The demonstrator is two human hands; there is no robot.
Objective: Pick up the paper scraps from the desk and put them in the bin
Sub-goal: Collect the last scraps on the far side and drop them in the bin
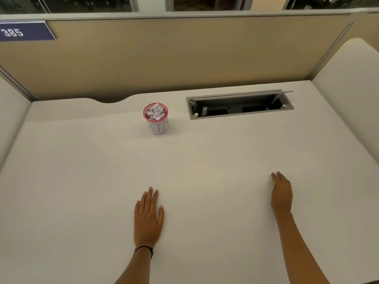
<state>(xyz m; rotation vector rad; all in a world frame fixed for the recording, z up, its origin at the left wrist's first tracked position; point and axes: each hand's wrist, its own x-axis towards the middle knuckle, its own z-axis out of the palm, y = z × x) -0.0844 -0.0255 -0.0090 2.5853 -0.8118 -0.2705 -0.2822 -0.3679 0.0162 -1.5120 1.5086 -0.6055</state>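
A small round bin (157,127) with a red rim and a white label reading BIN stands at the back middle of the white desk (205,152). Crumpled paper scraps (155,112) fill it to the rim. I see no loose scraps on the desk top. My left hand (148,217) lies flat on the desk, fingers straight, well in front of the bin. My right hand (281,193) rests on the desk to the right, fingers straight and together, holding nothing.
An open cable tray (239,105) with a raised lid is cut into the desk to the right of the bin. Beige partition walls (184,56) close the desk at the back and both sides. A blue sign marked 385 (24,32) hangs at the upper left.
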